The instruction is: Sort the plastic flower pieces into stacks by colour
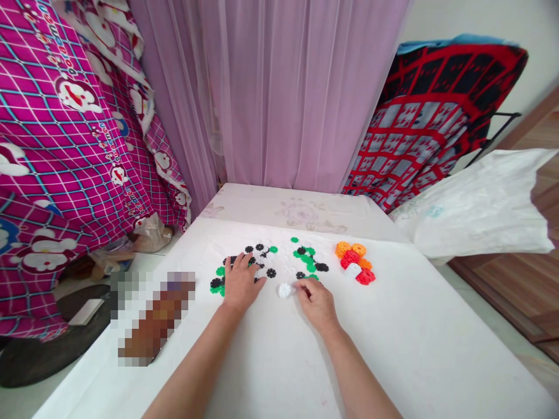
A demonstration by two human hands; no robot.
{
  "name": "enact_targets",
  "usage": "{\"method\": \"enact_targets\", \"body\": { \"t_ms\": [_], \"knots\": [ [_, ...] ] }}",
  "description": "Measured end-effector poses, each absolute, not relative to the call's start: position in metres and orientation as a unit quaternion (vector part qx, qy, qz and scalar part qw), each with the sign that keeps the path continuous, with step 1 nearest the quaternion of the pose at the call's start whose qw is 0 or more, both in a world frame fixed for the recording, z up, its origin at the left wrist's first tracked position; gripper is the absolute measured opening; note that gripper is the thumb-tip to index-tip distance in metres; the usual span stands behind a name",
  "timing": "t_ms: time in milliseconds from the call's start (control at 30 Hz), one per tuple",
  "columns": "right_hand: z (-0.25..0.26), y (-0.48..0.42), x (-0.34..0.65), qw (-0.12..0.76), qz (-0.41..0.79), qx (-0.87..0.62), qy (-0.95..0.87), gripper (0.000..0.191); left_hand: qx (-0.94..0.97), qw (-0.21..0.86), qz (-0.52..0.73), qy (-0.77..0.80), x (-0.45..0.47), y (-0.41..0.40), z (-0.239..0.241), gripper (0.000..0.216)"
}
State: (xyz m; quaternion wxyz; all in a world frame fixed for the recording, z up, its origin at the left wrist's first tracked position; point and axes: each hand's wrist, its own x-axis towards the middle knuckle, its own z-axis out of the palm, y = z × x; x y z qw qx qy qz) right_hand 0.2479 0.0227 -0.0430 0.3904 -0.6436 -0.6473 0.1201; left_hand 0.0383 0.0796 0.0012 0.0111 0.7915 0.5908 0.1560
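Over the left pile of black and green snowflake discs (pixel 217 283), my left hand (pixel 239 283) lies with its fingers spread and holds nothing; it hides part of the pile. A round white piece (pixel 285 290), seemingly made of snowflake discs, sits on the white cloth between my hands. My right hand (pixel 318 304) is curled, thumb and forefinger close together at the right edge of this piece. Whether the fingertips pinch something small is too fine to see. Just beyond are scattered white snowflake discs (pixel 286 256) and a second green and black group (pixel 310 262).
Orange and red joined pieces (pixel 351 259), with a white one among them, lie to the right. A blurred-out brown object (pixel 157 320) is at the left on the table (pixel 271 372). A white plastic bag (pixel 480 203) hangs by the right edge. Purple curtains (pixel 283 93) close off the back.
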Motion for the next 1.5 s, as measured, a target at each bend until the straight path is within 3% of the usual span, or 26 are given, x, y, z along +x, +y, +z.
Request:
{"method": "enact_targets", "body": {
  "t_ms": [300,633,867,1000,1200,1500],
  "knots": [
    [-0.045,0.023,0.249,0.402,0.113,-0.639,-0.646,0.023,0.765,0.107,0.175,0.61,0.031,0.075,-0.004,0.022],
    [-0.044,0.022,0.248,0.444,0.112,-0.623,-0.634,0.021,0.801,0.079,0.202,0.558,0.026,0.072,-0.005,0.013],
    [-0.038,0.017,0.248,0.499,-0.028,-0.599,-0.626,0.021,0.852,0.111,0.211,0.466,0.009,0.05,-0.012,0.017],
    [-0.017,0.007,0.234,0.415,-0.088,-0.565,-0.708,0.021,0.776,0.088,0.287,0.555,-0.008,0.056,-0.019,0.029],
    [-0.002,0.007,0.204,0.253,-0.048,-0.54,-0.801,0.03,0.738,0.062,0.284,0.609,-0.018,0.071,-0.03,0.038],
    [-0.004,0.016,0.188,0.208,-0.007,-0.55,-0.809,0.012,0.732,0.084,0.294,0.61,-0.018,0.072,-0.034,0.038]
  ]
}}
